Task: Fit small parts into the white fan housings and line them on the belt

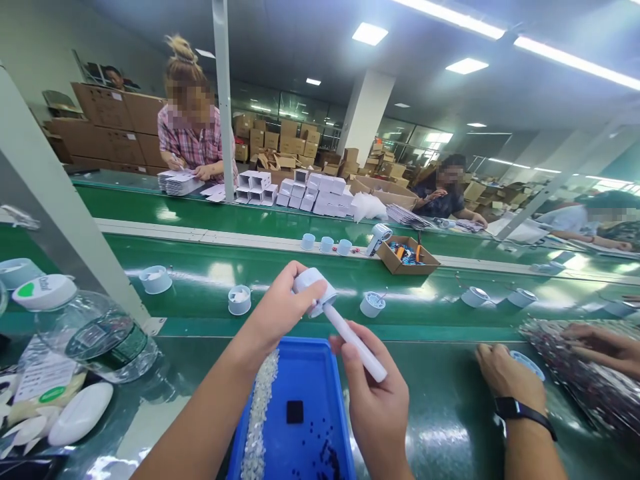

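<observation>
"While the blue tray [313, 367] sits on the worktop [435, 407], where is the pale blue cup [311, 277]?"

"Above the tray's far edge. The left hand [281, 303] has it, its grip pinching the cup between thumb and fingers."

"And the right hand [376, 400]?"

"By the tray's far right corner, its grip pinching a white rod [343, 328] that slants down from the cup. Whether rod and cup are joined, I cannot tell."

"What lies in the tray?"

"Clear beads [259, 417] along its left side, a black square [295, 412] mid-floor, small black bits [330, 460] toward the near right."

"And around it?"

"A water bottle [103, 337] to its left, similar cups [373, 305] beyond it, a co-worker's hand [510, 377] to its right."
</observation>
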{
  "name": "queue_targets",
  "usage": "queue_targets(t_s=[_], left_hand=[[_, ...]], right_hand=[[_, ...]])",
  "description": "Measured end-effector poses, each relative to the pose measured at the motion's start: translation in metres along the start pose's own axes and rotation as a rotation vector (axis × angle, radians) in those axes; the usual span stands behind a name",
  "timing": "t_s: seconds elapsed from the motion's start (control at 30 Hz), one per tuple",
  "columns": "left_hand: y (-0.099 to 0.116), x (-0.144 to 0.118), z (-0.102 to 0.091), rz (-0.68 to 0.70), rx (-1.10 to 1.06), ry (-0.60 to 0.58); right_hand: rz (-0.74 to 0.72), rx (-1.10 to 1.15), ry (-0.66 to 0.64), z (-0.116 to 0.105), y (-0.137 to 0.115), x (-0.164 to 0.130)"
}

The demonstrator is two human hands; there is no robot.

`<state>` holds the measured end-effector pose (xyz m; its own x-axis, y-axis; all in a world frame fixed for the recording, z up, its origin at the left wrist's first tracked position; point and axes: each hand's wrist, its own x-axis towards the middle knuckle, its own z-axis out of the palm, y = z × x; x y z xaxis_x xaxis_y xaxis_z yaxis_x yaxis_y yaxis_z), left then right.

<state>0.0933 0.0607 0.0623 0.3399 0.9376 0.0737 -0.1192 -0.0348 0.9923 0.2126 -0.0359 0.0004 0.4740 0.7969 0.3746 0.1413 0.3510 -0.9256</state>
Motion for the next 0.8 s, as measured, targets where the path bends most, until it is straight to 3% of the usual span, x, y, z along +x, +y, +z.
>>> queue_targets(t_s=[0.1,0.2,0.3,0.4,0.47,0.53,0.6,0.63,0.73,0.8], left_hand=[[-0.003,-0.007,0.018,0.237,-0.027,0.210],[-0.003,-0.021,0.037,0.417,0.078,0.365],[0.000,-0.034,0.046,0.474,0.013,0.286],[0.001,-0.036,0.041,0.551,-0.045,0.205],[0.002,-0.031,0.032,0.597,0.111,0.113],[0.003,-0.023,0.020,0.502,0.225,-0.056],[0.004,-0.012,0.003,0.361,0.279,-0.124],[0.004,-0.006,-0.009,0.325,0.323,-0.074],[-0.003,0.013,-0.056,0.264,0.580,0.260],[-0.015,0.025,-0.092,0.159,0.806,0.370]], right_hand=[[0.123,-0.057,-0.125,0.003,0.007,-0.006],[0.276,0.140,-0.209,0.008,0.010,-0.022],[0.416,0.420,-0.177,0.013,0.003,-0.037],[0.401,0.472,-0.155,0.015,-0.006,-0.037],[0.322,0.412,-0.170,0.014,-0.010,-0.028],[0.253,0.287,-0.200,0.011,-0.009,-0.018],[0.237,0.105,-0.265,0.008,-0.002,-0.012],[0.247,0.014,-0.312,0.005,0.003,-0.011],[0.293,-0.168,-0.413,-0.002,0.023,-0.017],[0.331,-0.193,-0.421,-0.007,0.035,-0.027]])
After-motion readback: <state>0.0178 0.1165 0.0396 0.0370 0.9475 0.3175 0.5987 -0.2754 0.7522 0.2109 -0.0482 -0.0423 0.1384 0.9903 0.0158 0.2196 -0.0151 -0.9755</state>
